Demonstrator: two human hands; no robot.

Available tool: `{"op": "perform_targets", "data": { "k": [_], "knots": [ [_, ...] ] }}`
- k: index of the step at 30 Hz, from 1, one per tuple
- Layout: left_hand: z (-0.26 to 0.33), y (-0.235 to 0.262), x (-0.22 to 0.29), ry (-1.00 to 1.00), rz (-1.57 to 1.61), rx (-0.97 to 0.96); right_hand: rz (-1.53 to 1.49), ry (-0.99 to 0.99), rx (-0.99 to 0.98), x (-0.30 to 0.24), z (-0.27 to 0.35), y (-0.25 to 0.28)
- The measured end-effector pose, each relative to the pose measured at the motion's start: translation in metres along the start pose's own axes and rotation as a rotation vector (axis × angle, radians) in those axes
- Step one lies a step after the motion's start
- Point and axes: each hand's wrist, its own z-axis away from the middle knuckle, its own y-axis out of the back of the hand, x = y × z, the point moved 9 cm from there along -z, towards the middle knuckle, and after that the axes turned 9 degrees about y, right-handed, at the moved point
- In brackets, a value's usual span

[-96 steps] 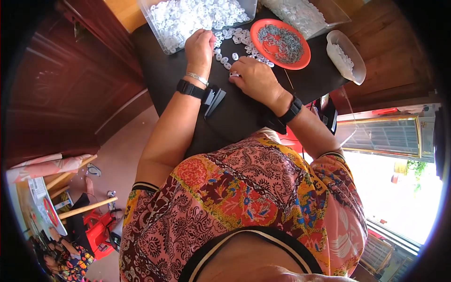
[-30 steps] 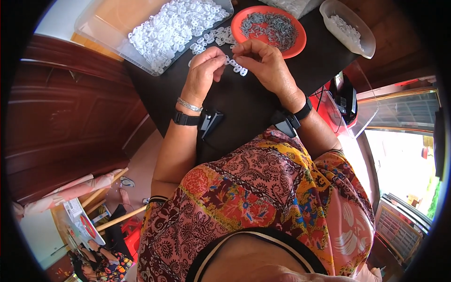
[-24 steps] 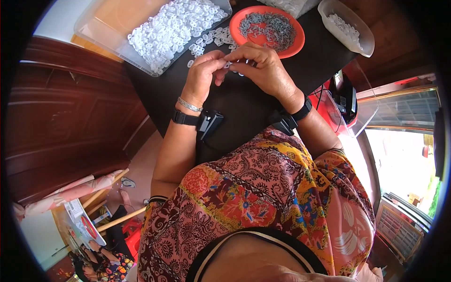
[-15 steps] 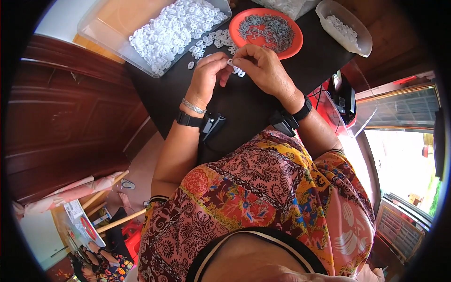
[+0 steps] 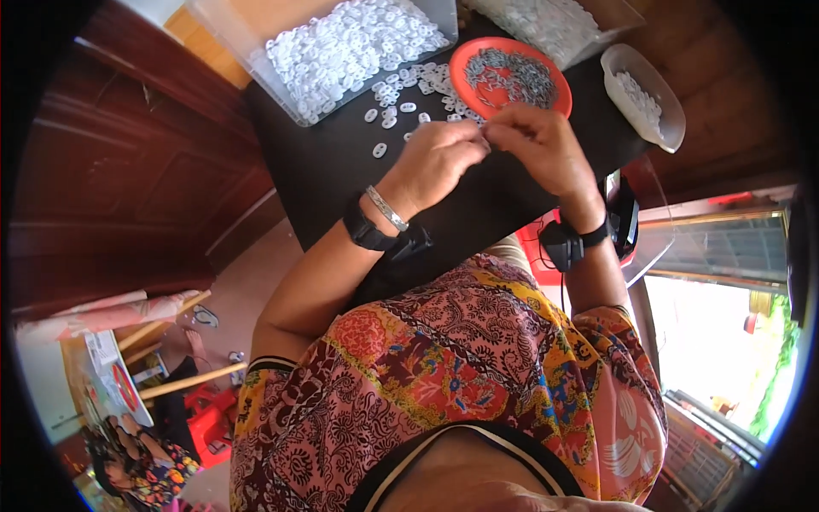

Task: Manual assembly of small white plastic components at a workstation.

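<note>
Both my hands meet over the dark table, in front of a red plate that holds a heap of small grey metal pieces. My left hand is closed, its thumb and fingertips pinched together. Against them press the pinched fingertips of my right hand. Whatever lies between the fingertips is too small and hidden to make out. Beyond my left hand, loose white oval plastic pieces with holes lie scattered. Many more white pieces fill a clear plastic bin.
At the far right stands a whitish scoop-shaped tub with small white parts. A clear bag lies behind the plate. Black devices and a clear plastic panel stand past the table's right edge. Another person sits at the lower left.
The view has shifted, so the table things sit further right and lower. My hands have turned and drawn closer together; the white piece seen between their fingertips before is now hidden.
</note>
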Motion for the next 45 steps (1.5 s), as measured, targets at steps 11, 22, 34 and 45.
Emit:
{"op": "perform_targets", "data": {
  "k": [11,22,34,45],
  "knots": [
    [0.034,0.001,-0.018,0.153,0.378,-0.022,0.471,0.347,-0.252,0.003,-0.068,-0.048],
    [0.032,0.027,-0.053,0.092,0.302,0.200,0.752,0.250,-0.405,0.041,-0.080,-0.085],
    [0.028,0.039,-0.063,0.167,0.479,0.255,0.767,0.270,-0.227,0.029,-0.080,-0.074],
    [0.034,0.052,-0.044,0.102,0.307,0.323,-0.086,0.054,-0.328,-0.005,-0.032,-0.054]
  ]
}}
